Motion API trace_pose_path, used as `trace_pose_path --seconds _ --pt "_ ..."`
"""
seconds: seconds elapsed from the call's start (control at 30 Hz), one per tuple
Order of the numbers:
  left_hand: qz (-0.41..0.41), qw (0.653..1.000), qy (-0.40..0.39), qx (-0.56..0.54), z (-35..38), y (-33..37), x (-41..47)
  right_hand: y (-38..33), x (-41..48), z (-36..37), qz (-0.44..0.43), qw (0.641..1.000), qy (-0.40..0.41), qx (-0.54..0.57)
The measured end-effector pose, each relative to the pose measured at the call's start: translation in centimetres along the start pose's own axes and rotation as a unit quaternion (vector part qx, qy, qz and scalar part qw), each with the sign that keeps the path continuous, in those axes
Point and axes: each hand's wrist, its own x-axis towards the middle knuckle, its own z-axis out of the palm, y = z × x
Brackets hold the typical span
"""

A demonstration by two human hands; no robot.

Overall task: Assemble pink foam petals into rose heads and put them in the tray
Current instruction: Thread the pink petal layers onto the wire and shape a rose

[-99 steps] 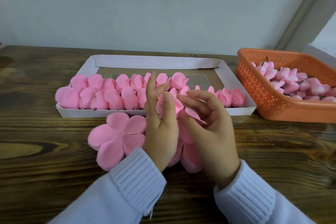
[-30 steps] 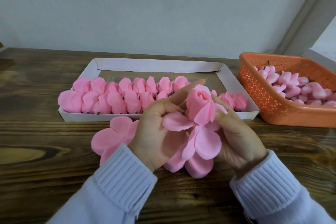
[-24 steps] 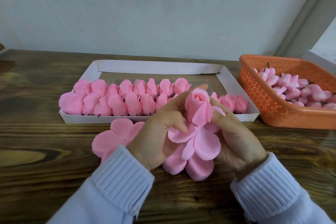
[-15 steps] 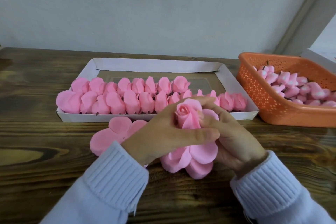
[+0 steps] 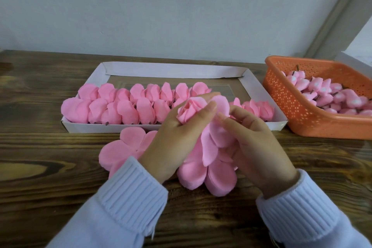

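A half-built pink foam rose head [image 5: 191, 111] is held just in front of the white cardboard tray [image 5: 259, 94]. My left hand [image 5: 177, 137] grips its bud from the left, fingers wrapped round it. My right hand [image 5: 255, 143] pinches a loose outer petal [image 5: 219, 133] against the bud from the right. Two rows of finished rose heads [image 5: 124, 104] fill the front of the tray. Flat petal sheets [image 5: 209, 175] lie stacked on the table under my hands, and another flat sheet [image 5: 120, 147] lies to the left, partly hidden by my left wrist.
An orange perforated basket [image 5: 302, 119] of pink buds with stems stands at the right, close to the tray's right end. The dark wooden table [image 5: 40, 167] runs to a pale wall behind. The back half of the tray shows bare floor.
The bud was lifted off the petal stack and shown upright; both hands then closed round it, and now the right hand has drawn one outer petal up against its right side.
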Motion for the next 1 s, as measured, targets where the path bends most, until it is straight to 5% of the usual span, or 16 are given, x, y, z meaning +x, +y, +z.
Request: trace_pose_path --seconds 0.3,0.6,1.0 --pt "0.001 1.0 -0.007 0.016 0.1 -0.2 -0.1 0.0 -0.3 0.3 -0.148 0.975 0.098 -0.136" --pt "-0.016 0.997 0.029 -0.067 0.6 -0.4 -0.1 0.2 -0.5 0.7 -0.207 0.963 0.119 -0.127" --pt "0.059 0.995 -0.039 0.064 0.7 -1.0 -0.3 0.5 -0.5 0.7 -0.32 0.899 0.173 -0.243"
